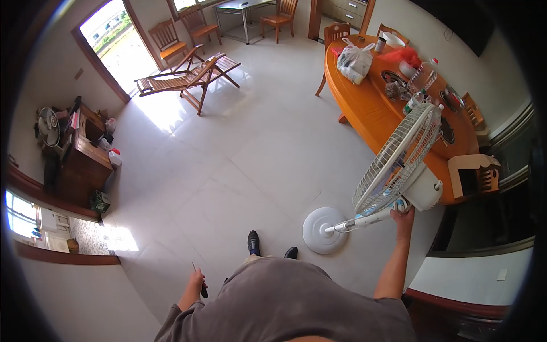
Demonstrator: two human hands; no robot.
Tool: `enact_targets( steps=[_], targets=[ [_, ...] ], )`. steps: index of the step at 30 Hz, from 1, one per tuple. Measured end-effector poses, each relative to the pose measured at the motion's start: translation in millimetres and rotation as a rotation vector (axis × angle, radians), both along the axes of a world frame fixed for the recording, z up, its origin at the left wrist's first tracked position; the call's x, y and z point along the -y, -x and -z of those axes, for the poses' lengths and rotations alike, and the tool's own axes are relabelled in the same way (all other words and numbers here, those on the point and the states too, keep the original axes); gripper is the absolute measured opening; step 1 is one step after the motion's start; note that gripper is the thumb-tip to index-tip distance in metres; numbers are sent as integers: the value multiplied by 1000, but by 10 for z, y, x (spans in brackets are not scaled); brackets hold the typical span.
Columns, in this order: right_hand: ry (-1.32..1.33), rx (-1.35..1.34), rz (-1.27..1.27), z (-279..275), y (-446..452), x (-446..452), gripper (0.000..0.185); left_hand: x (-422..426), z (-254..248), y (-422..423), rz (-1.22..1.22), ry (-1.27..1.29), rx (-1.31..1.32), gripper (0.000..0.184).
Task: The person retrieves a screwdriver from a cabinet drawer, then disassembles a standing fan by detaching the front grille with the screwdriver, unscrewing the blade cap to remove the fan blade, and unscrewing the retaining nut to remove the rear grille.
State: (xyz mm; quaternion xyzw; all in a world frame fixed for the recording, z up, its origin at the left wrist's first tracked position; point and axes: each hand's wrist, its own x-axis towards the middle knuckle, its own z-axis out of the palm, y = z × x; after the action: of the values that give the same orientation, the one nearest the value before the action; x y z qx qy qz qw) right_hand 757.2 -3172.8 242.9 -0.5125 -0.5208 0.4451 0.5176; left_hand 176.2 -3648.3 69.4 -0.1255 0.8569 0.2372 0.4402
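Beside the orange wooden counter, a white pedestal fan stands with its round base on the tiled floor, its caged head raised near the counter's edge. The right hand is at the fan's upper stem, just below the motor housing; its fingers are bent against the stem, partly hidden, and how tightly they are clamped cannot be told. The left hand, lower and well apart from the fan, has its fingers closed on a black-handled screwdriver, slim shaft pointing up and away. On the counter: a printed white plastic bag, a labelled bottle and an open cardboard box; print and label are too small to read. Farther off, a slatted wooden recliner stands near the doorway.
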Motion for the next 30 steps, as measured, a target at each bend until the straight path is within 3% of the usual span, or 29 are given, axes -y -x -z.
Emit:
enact_targets(
  steps=[1,4,8,14,20,27,30],
  targets=[
    [7,53,27,-34,-5,-26,57,192,92,-77,-27,-18,5,54],
    [21,-229,18,-57,-53,-128,49,207,142,-247,-19,-59,65,53],
    [-70,23,217,160,-51,-317,46,-253,268,-359,109,-232,96,52],
    [0,-17,202,46,146,-327,46,-1109,82,-171,170,-367,57,51],
    [76,-68,234,-55,625,-186,47,-1308,272,256,156,-283,96,51],
    [48,-90,326,-43,1725,-604,49,-1155,652,1287,33,-232,157,46],
    [3,-75,310,-232,2692,-850,46,-1117,691,1957,-18,-195,161,45]
  ],
)
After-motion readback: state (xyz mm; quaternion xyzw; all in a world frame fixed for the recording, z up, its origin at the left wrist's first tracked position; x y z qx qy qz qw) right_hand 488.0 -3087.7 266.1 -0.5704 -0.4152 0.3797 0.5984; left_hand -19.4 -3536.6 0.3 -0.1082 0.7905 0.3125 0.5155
